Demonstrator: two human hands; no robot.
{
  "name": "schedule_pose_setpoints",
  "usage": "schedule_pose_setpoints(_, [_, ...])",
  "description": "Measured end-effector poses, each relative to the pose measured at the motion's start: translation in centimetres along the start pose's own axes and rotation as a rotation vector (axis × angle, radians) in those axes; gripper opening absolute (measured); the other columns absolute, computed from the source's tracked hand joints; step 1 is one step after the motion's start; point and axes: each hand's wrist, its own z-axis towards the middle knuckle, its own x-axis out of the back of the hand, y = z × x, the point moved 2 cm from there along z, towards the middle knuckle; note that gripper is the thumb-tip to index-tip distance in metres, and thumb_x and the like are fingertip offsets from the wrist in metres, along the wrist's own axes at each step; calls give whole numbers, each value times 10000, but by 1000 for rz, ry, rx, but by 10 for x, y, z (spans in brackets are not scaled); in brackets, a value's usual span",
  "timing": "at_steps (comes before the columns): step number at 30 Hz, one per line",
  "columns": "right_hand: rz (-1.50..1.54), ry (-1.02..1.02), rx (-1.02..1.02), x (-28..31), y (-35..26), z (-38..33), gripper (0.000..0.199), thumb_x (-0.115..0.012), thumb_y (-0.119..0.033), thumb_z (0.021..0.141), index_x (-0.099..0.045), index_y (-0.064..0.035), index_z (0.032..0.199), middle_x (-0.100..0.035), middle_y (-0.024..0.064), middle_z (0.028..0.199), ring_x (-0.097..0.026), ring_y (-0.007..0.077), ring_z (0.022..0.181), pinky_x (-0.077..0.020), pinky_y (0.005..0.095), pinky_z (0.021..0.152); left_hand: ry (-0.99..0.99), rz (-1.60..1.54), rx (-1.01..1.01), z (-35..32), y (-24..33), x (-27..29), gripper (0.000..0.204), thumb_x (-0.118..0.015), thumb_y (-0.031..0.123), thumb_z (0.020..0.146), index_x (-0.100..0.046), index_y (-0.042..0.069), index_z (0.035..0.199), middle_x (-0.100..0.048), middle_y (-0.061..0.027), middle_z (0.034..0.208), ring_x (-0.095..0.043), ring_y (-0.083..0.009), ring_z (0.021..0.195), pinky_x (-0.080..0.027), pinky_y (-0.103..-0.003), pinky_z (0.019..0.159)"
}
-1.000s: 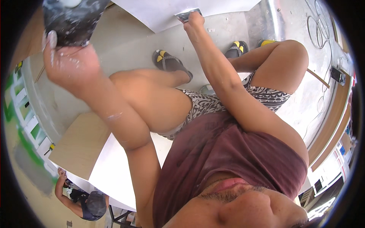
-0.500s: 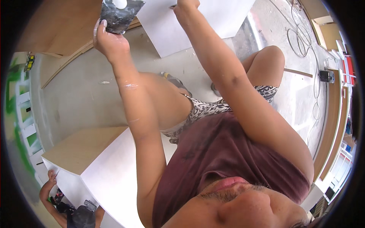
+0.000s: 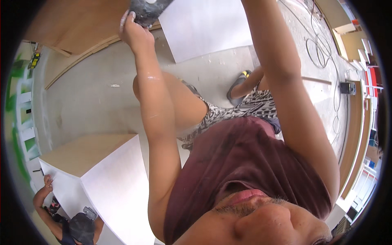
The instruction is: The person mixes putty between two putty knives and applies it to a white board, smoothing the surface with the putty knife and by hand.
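Near the top edge my left hand (image 3: 137, 32) grips a dark, smeared flat plate (image 3: 148, 15), with the thumb on its face and the other fingers behind. A white dab of paste (image 3: 151, 1) sits on the plate, partly cut off by the edge. White residue marks my left fingers and forearm. Beyond the plate stands a white panel (image 3: 206, 30). My right forearm reaches up past the top edge to the right of that panel, so the right hand is out of sight, along with anything in it.
A brown wooden board (image 3: 77, 26) stands at the upper left. Behind me on the left is a white box-shaped cabinet (image 3: 116, 179) with a wooden face; another person (image 3: 81, 226) works beside it with a raised hand. A hose or cable (image 3: 320, 51) lies coiled on the right floor.
My left hand and the plate have moved up and to the right. My right arm has swung right and farther up, taking the hand out of view. My right leg has shifted.
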Motion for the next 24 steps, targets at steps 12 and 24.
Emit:
schedule_pose_setpoints(12, [275,-209,-256,104,1,-100,344,-608,-67,958,-523,34,1277,-646,112,1094,-661,206,982,-570,346,852,-234,-151,426,-73,-65,-77,259,-551,34,966,-555,-80,1199,-639,-147,1105,-667,-217,937,-592,-349,816])
schedule_pose_setpoints(24, [-705,-680,-411,139,-21,-84,386,-599,-174,981,-559,17,1314,-691,90,1028,-691,162,894,-605,307,743,-273,-30,190,-66,-55,-76,245,-581,43,955,-582,-81,1165,-657,-113,1040,-627,-177,934,-536,-336,804])
